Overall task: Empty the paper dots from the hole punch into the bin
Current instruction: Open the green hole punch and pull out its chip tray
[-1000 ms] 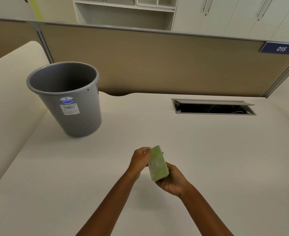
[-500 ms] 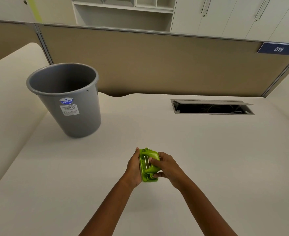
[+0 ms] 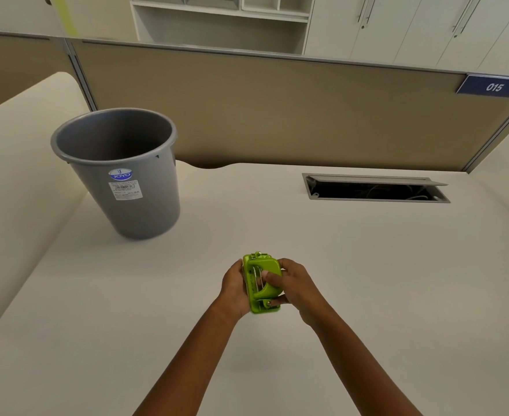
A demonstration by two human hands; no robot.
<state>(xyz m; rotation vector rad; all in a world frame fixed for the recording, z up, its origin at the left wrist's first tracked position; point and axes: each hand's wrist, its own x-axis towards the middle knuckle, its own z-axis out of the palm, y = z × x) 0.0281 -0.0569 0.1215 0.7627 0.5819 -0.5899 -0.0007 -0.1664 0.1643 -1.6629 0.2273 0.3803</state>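
Note:
A bright green hole punch (image 3: 259, 277) is held just above the cream desk, turned on its side so its lever and metal pins face me. My left hand (image 3: 233, 288) grips its left side, at the base. My right hand (image 3: 295, 285) holds the right side, with the thumb lying across the lever. A grey plastic bin (image 3: 121, 172) with a white label stands upright on the desk at the far left, well apart from both hands. Its inside looks dark and I see no paper dots.
An open cable hatch (image 3: 376, 189) is set into the desk (image 3: 367, 280) at the back right. A tan partition (image 3: 277, 109) with a blue 015 sign (image 3: 493, 87) closes the far edge. A second cream desk section lies to the left of the bin.
The punch was turned over from its flat pale underside to the lever side facing me. Both hands shifted their hold on it and stayed at the same spot over the desk.

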